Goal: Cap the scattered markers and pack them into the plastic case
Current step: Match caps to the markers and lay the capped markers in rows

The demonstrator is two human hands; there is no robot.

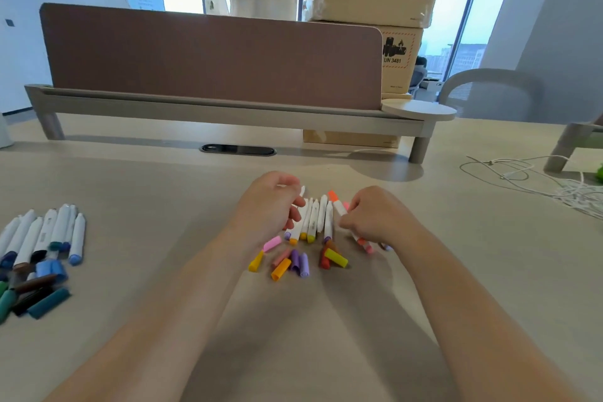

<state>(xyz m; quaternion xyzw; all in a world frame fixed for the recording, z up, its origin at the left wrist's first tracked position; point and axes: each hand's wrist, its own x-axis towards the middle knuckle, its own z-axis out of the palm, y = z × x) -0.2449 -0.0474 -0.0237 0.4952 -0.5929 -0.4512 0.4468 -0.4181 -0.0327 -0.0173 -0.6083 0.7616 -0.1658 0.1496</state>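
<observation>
Head view, right hand [375, 215] fingers pinching orange-capped marker [337, 206], left hand [267, 202] fingers curled over marker row [321, 215], grip unclear

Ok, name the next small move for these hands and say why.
Probably the left hand should reach back to the orange cap and pick it up. The right hand pinches an orange-ended marker, and that cap, the closest colour match, lies free on the near side of the left hand.
</observation>
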